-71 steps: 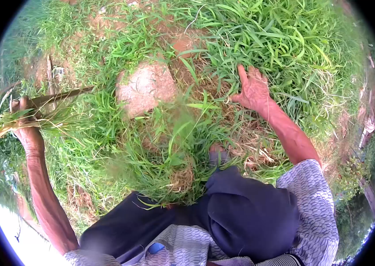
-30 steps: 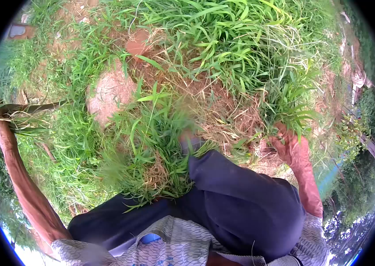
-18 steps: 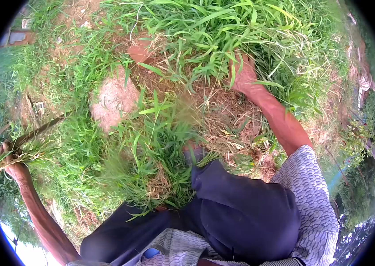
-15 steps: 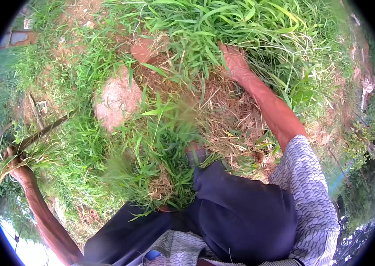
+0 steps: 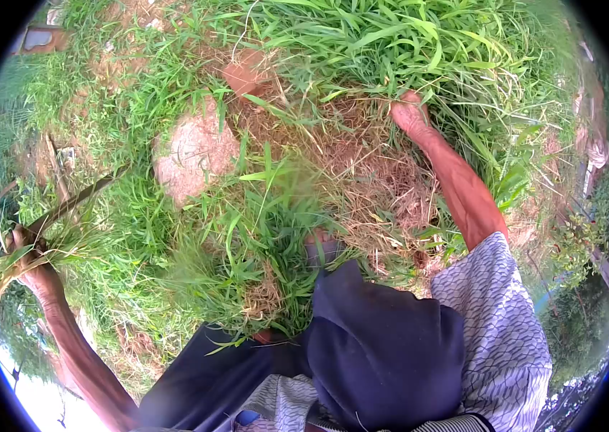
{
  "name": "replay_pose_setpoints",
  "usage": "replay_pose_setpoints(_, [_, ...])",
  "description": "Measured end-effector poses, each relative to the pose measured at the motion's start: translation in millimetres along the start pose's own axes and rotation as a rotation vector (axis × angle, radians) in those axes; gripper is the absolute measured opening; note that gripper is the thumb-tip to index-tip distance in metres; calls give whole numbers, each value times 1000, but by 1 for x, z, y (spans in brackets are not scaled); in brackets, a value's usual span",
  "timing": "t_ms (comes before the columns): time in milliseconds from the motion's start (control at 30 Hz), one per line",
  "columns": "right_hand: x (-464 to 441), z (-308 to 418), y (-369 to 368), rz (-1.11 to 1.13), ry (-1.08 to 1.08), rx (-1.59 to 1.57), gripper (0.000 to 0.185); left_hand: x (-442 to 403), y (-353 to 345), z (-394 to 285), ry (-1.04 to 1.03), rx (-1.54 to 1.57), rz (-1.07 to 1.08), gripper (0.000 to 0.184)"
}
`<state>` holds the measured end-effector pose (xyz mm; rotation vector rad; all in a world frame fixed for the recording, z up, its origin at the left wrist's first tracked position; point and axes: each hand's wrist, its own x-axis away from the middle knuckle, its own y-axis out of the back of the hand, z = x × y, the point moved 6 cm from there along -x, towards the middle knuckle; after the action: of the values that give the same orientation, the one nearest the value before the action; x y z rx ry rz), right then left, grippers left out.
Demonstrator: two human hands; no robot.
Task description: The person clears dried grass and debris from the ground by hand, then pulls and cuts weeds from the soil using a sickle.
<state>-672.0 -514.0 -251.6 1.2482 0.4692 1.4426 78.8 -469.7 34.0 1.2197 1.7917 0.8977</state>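
Observation:
On the left, my left hand (image 5: pixel 29 265) is closed around a long, narrow dark blade (image 5: pixel 78 200) and a loose bunch of grass stalks (image 5: pixel 67 248). The blade points up and to the right, and its handle is hidden in the hand. My right hand (image 5: pixel 411 114) is at the lower edge of a thick stand of tall green grass (image 5: pixel 391 43). Its fingers are curled into the stems and partly covered by leaves. Below that hand lies a patch of dry, straw-covered ground (image 5: pixel 384 180).
A pale rock (image 5: pixel 195 155) juts from the grass left of centre, with a reddish stone (image 5: pixel 245 73) above it. A heap of green grass (image 5: pixel 268 266) lies against my legs, beside my foot (image 5: pixel 319 241). Shrubs (image 5: pixel 582 252) stand at the right edge.
My right hand has moved a little right and toward me along the base of the grass. My left hand still holds the blade and stalks, nearly in place. The view has shifted slightly.

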Motion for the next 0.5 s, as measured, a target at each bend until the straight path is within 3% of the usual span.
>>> replay_pose_setpoints(67, [15,53,22,14,123,138,22,7,7,28,173,92,26,30])
replay_pose_setpoints(167, [-1,55,-2,-72,373,324,36,12,4,17,227,157,1,30])
replay_pose_setpoints(200, [-5,65,-6,-216,660,317,38,14,3,15,297,248,-59,31])
replay_pose_setpoints(267, [-12,66,-21,-364,948,300,40,13,3,16,276,238,-77,32])
replay_pose_setpoints(333, [-57,22,-53,81,364,428,49,13,2,12,273,240,-63,31])
replay_pose_setpoints(400, [-47,13,-30,77,-214,78,57,9,-3,6,231,213,-27,31])
replay_pose_setpoints(433, [-42,18,-19,68,-209,76,57,6,-7,-10,224,219,-38,30])
replay_pose_setpoints(467, [-32,18,-9,18,-286,-123,57,8,-11,-7,412,419,-106,30])
replay_pose_setpoints(500, [-20,17,0,-30,-359,-322,57,4,-11,-11,331,338,-64,32])
